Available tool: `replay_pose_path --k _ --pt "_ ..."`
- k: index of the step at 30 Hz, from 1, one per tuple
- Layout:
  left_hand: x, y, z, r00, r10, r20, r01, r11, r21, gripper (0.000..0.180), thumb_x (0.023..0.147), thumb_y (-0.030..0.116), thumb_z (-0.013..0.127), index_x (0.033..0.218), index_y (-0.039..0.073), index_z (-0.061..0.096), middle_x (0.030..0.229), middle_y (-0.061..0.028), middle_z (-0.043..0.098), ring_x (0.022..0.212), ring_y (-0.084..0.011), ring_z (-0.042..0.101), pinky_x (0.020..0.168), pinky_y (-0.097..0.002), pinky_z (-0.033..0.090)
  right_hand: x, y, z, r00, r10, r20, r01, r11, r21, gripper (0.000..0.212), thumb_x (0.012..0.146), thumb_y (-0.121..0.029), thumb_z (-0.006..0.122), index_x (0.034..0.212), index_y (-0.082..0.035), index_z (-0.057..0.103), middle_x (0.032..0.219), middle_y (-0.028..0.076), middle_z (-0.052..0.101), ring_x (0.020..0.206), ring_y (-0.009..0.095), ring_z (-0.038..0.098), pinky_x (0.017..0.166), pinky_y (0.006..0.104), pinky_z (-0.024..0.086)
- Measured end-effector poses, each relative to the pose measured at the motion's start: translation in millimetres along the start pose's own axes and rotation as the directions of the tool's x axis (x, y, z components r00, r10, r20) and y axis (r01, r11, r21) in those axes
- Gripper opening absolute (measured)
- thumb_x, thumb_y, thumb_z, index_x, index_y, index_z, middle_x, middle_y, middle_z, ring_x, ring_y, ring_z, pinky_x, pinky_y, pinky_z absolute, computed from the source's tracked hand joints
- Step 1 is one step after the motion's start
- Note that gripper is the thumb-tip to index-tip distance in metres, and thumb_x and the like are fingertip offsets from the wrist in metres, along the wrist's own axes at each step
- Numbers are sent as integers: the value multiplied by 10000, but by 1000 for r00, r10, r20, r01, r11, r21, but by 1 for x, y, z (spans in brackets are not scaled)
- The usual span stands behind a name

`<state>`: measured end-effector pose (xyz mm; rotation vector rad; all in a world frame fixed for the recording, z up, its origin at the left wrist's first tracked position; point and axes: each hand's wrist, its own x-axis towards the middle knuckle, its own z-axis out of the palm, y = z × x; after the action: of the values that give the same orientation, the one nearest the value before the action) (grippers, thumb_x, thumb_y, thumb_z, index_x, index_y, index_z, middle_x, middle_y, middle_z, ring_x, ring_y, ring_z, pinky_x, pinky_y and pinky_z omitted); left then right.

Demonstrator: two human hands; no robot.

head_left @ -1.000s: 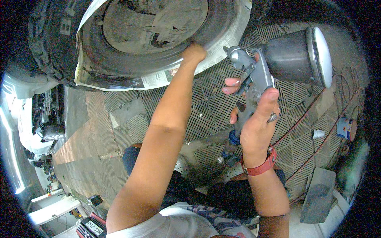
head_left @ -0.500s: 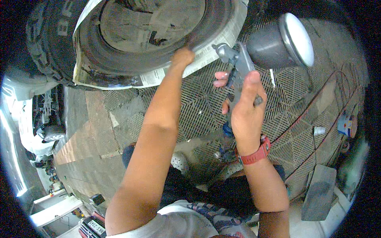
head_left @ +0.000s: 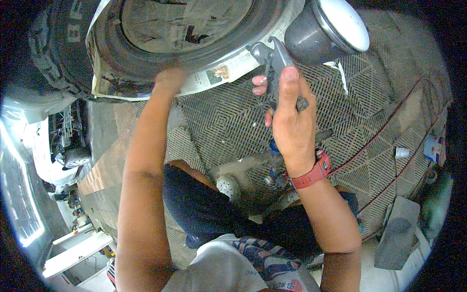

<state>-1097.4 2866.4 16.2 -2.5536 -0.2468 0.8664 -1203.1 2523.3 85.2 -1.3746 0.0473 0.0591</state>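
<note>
The 2 hands are well apart. The right hand (head_left: 294,129) is wrapped around the handle of a grey spray gun (head_left: 279,58), its thumb laid along the gun and 3 fingertips (head_left: 259,90) showing on the left side. The gun is near the right edge of the wheel, with a dark cup (head_left: 306,44) on its far right side. The cup is tilted, its white end (head_left: 344,23) facing right. A red watch (head_left: 314,174) circles the right wrist.

The left hand (head_left: 169,80) is at the near edge of the wheel (head_left: 216,54), over the paper (head_left: 241,67) that borders it. That hand is blurred, so I cannot tell whether its fingers grip or only touch. Paper also covers the wheel's middle. A treaded tyre (head_left: 48,73) stands at the far left.

Below is a gridded mat (head_left: 233,117). A pale clog (head_left: 227,187) shows between the forearms. To the right lie a red hose (head_left: 374,144), a small white pot (head_left: 402,153) and a tub (head_left: 433,149); nearer is a grey board (head_left: 399,233).
</note>
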Motion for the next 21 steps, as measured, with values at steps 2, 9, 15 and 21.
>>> replay_pose_path --k 2,9,15,21 --pt "-2 -28 6 997 -80 -9 80 997 -5 454 1074 282 459 1397 92 715 1493 -200 653 1347 -401 659 1109 -549 540 -1 -1 3 1000 5 8 -6 999 52 636 1140 -561 443 1439 -26 615 1043 105 770 910 144 713 629 279 531" --pt "-21 -48 -13 998 -52 -32 60 946 318 407 1048 254 547 1363 78 734 1475 -184 671 1386 -372 632 1114 -542 536 0 2 -1 1000 19 19 -20 999 44 634 1140 -562 445 1441 -29 612 1044 111 771 908 142 715 630 278 534" --pt "31 0 36 980 -36 -198 45 998 40 440 1030 347 552 1335 103 754 1364 -213 731 1258 -391 716 1037 -527 586 2 4 -7 999 21 -32 -16 991 130 597 1143 -451 543 1557 -21 567 953 100 751 849 144 691 818 312 575" --pt "66 79 13 995 16 -96 -41 964 -261 450 987 268 601 1347 32 732 1403 -241 701 1286 -389 699 1068 -506 562 -2 -2 -11 999 37 -36 -36 999 38 610 1148 -546 438 1374 -19 647 1024 88 770 894 133 706 623 274 524"
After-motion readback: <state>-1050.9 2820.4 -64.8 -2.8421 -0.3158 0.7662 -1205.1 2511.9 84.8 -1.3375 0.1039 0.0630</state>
